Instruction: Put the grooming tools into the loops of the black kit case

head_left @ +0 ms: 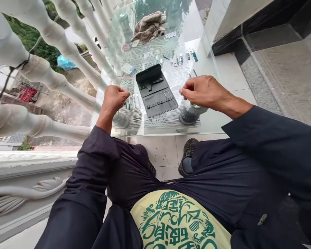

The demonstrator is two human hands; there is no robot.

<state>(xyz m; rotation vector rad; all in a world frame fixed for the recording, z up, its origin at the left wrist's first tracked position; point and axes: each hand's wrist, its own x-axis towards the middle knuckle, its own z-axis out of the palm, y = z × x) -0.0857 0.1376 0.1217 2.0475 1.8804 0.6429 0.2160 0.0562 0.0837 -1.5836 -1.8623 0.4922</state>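
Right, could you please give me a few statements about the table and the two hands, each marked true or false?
1. The black case lies open on the glass table. True.
2. The left hand lies spread flat on the case. False: it is closed in a fist, to the left of the case.
3. A crumpled brown cloth lies at the table's far end. True.
4. The right hand grips the scissors. False: the scissors lie beyond the case, apart from that hand, whose fingers are pinched together.
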